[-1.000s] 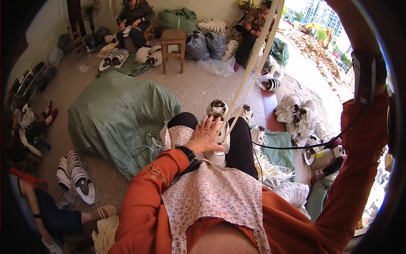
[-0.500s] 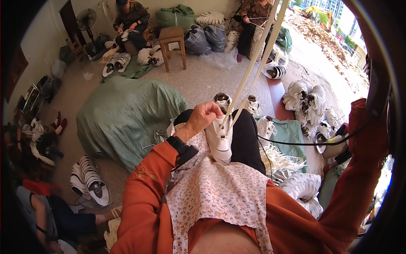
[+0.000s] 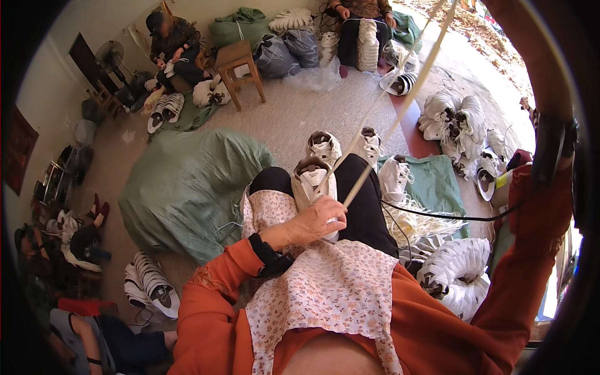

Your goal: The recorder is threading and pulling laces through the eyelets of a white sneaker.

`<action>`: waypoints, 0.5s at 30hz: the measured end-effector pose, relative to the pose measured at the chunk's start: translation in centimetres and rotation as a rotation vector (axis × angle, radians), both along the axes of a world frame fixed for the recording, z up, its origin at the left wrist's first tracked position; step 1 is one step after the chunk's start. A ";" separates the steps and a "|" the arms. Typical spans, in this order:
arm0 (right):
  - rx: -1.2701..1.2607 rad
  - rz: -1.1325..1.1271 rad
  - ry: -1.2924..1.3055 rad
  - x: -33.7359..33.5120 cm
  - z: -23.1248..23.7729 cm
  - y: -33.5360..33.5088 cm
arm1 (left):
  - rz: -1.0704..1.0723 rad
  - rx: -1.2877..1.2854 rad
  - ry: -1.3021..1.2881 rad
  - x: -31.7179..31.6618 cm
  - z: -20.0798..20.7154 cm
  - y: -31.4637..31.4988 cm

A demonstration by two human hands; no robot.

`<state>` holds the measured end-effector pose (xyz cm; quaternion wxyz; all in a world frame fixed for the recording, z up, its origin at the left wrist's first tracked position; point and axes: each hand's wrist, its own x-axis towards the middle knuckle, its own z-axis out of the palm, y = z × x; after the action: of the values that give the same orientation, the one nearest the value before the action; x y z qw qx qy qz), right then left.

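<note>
A white sneaker (image 3: 307, 181) with a brown lining stands on my lap, its opening pointing away from me. My left hand (image 3: 306, 222) lies across its toe end, fingers curled. One long cream shoelace (image 3: 406, 106) strand runs down to those fingertips; a second strand meets the front of the sneaker. Both strands stretch tautly up to the upper right. My right arm (image 3: 531, 212), in an orange sleeve, reaches up along the right rim, and its hand is beyond the picture. A floral apron (image 3: 325, 287) covers my lap.
More white sneakers (image 3: 324, 145) stand just past my knees. A green sheeted bundle (image 3: 194, 187) is at left. On the right lie loose laces (image 3: 419, 219), shoe stacks (image 3: 459, 269) and a black cable (image 3: 456, 217). Co-workers sit at the back and left, near a wooden stool (image 3: 239, 62).
My left hand has moved down toward me, from the sneaker's side to its toe end. The sneaker's opening now shows more, and the lace strands have swung right. The head view has shifted.
</note>
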<state>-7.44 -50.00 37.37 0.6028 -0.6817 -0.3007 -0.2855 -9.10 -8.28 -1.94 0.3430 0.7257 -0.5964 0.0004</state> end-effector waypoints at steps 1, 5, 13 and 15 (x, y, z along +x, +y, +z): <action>0.046 0.170 0.115 2.6 -3.5 4.8 | 0.103 0.007 0.028 -1.2 0.3 1.9; 0.408 0.123 0.370 1.0 -10.5 -9.4 | -0.326 0.236 0.944 -3.3 8.0 2.9; 1.138 -0.313 0.462 -2.8 -41.9 -34.0 | 0.396 -0.912 1.094 1.3 6.7 19.6; 1.075 -0.422 0.710 2.8 -47.8 -22.6 | 0.811 -0.747 1.077 -0.6 5.6 22.1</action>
<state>-4.60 -72.64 -10.47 0.8515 -0.3838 0.2387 -0.2659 -9.69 13.84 3.69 0.7812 0.6237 0.0050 -0.0259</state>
